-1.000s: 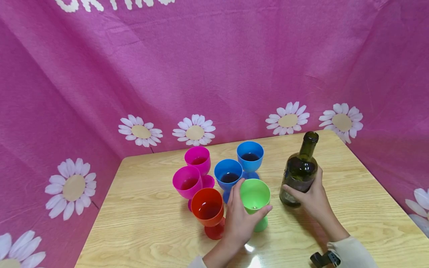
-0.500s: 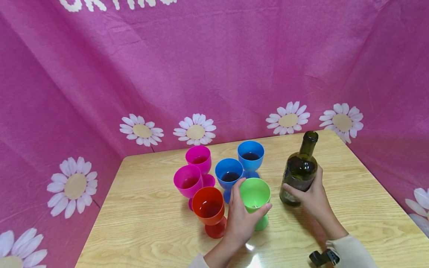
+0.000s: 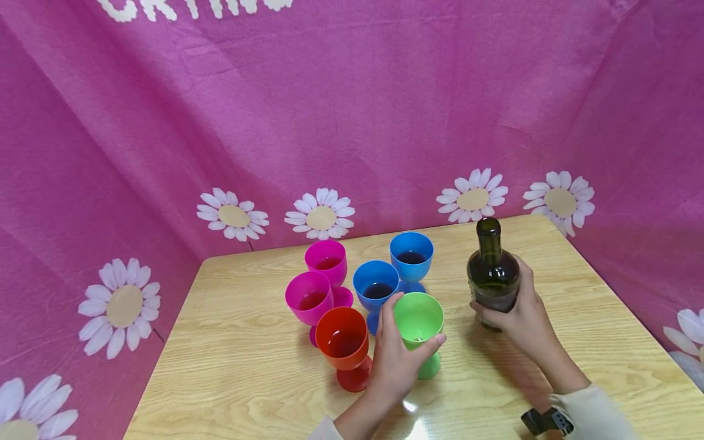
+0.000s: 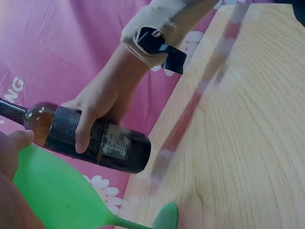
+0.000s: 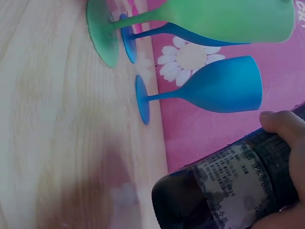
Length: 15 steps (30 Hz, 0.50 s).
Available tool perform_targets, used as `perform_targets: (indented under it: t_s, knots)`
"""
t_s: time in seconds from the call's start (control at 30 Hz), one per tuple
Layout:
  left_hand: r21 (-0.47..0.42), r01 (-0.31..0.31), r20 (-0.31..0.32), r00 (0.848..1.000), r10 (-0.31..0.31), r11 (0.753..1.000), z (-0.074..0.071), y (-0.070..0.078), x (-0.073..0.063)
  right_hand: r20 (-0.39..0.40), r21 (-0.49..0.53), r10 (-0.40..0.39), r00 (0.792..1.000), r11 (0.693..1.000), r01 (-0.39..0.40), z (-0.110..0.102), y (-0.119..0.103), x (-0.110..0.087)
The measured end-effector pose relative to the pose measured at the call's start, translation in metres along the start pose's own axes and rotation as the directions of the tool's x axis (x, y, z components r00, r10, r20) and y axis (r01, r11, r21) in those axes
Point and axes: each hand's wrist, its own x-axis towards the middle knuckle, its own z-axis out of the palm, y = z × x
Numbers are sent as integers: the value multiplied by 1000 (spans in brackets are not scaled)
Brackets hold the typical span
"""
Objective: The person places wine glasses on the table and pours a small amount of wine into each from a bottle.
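My left hand (image 3: 393, 360) holds a green goblet (image 3: 419, 318) by its bowl, thumb on the near right side and fingers on the left. The goblet stands upright on the table, a little clear liquid or glint at its bottom. My right hand (image 3: 525, 318) grips a dark green wine bottle (image 3: 495, 275) round its labelled body, to the right of the goblet. In the left wrist view the bottle (image 4: 119, 148) hangs above the table, apart from the green goblet (image 4: 57, 191). Its printed label (image 5: 236, 183) shows in the right wrist view.
Left of the green goblet stand a red goblet (image 3: 342, 342), two magenta goblets (image 3: 308, 299) (image 3: 324, 260) and two blue goblets (image 3: 376, 284) (image 3: 411, 253), each holding dark or reddish liquid. A pink cloth (image 3: 352, 122) with daisies hangs behind the wooden table (image 3: 220, 366).
My right hand has raised the bottle slightly and turned it, so its neck now points more upright and sits further left. The left hand and the goblets have barely moved.
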Motion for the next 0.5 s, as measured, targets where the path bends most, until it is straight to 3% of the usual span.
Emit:
perform_targets:
  t_s: [0.23,0.5]
  knots:
    - [-6,-5,10,1000,5,1000,-1,0,0,-9,-128,-134,991,983,132,-10,-1,1]
    - [-14,2,12,1000,-1,1000,-1,0,0,2,-270,-297,955,919,286,-19,-2,0]
